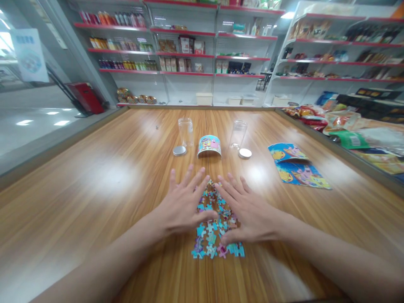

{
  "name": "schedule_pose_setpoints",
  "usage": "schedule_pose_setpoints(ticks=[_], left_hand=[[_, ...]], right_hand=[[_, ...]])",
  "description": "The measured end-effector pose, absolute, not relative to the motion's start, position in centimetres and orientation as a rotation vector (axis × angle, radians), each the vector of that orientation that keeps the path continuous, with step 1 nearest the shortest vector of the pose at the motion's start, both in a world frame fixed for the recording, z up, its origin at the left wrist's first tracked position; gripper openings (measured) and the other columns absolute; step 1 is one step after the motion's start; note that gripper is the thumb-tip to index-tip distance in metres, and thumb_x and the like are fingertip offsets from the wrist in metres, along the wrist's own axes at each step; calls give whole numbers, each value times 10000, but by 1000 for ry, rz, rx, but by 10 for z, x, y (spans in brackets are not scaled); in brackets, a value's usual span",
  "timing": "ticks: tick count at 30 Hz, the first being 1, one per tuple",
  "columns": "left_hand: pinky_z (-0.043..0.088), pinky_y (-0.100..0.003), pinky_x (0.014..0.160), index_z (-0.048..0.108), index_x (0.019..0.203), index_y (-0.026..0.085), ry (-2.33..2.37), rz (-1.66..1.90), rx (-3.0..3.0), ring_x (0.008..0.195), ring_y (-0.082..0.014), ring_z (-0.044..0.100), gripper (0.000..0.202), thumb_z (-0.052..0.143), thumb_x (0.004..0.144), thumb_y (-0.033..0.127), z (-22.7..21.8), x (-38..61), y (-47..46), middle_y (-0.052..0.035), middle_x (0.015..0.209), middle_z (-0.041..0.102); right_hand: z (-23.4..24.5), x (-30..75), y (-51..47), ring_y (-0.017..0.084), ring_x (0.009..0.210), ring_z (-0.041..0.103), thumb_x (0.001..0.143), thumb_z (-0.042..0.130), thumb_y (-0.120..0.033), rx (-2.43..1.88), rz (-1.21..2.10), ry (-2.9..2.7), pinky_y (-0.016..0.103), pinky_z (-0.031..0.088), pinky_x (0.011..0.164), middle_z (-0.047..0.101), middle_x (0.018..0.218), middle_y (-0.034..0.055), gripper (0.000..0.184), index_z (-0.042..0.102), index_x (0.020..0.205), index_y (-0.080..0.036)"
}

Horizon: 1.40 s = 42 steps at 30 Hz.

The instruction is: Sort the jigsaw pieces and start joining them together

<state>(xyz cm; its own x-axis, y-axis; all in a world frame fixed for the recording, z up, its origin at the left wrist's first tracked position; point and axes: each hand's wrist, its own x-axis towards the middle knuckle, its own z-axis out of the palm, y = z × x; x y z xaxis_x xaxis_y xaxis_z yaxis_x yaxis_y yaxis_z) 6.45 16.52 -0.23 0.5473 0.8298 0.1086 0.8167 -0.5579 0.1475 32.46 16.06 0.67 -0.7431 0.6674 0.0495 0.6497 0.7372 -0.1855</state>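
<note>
Loose jigsaw puzzle pieces, mostly light blue with some purple and pink, lie spread on the wooden table. My left hand rests at their left side, palm down, fingers spread. Opposite it, my right hand lies over the right side of the pieces, also flat with fingers apart. Both hands hide part of the pieces, and neither grasps anything. Beyond the fingertips stands a curved cartoon picture card. Two clear jars, a left one and a right one, flank it.
One silver lid lies by the left jar, another lid by the right. Blue cartoon sheets lie at right on the table. Bagged goods line the right edge. Stocked shelves stand behind.
</note>
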Motion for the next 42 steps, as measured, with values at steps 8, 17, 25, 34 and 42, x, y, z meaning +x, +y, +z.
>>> schedule_pose_setpoints(ticks=[8,17,25,34,42], left_hand=[[81,-721,1175,81,1620,205,1383,122,2623,1534,-440,-31,980,343,894,810,-13,63,172,-111,1676,1],[98,-710,1187,40,1619,268,1215,104,2659,1541,-419,30,928,364,914,777,-4,71,171,-59,1679,68],[97,-655,1217,58,1620,252,1178,130,2659,1551,-378,33,882,317,942,754,-5,71,170,-60,1678,56],[144,-572,1251,152,1611,245,1125,199,2631,1556,-315,110,772,349,992,662,-3,70,170,-61,1671,158],[455,-408,1120,581,1313,152,1394,848,2414,1266,-231,561,374,429,977,212,-13,70,182,-119,1338,600]], right_hand=[[-2,313,156,444,1521,123,707,418,-962,-1091,243,-2810,664,158,1200,160,1650,201,1259,166,1613,-125],[-1,313,160,415,1531,103,786,369,-922,-1116,286,-2819,632,131,1221,109,1653,199,1202,138,1606,-75],[-6,313,163,380,1540,79,912,352,-799,-1165,245,-2774,581,157,1244,99,1653,181,1014,169,1606,-83],[-2,313,164,343,1539,150,953,385,-725,-1149,332,-2750,545,212,1248,168,1649,169,914,252,1590,-84],[7,327,187,228,954,677,968,490,-271,-1236,178,-2217,381,517,876,746,986,89,272,733,1039,-172]])
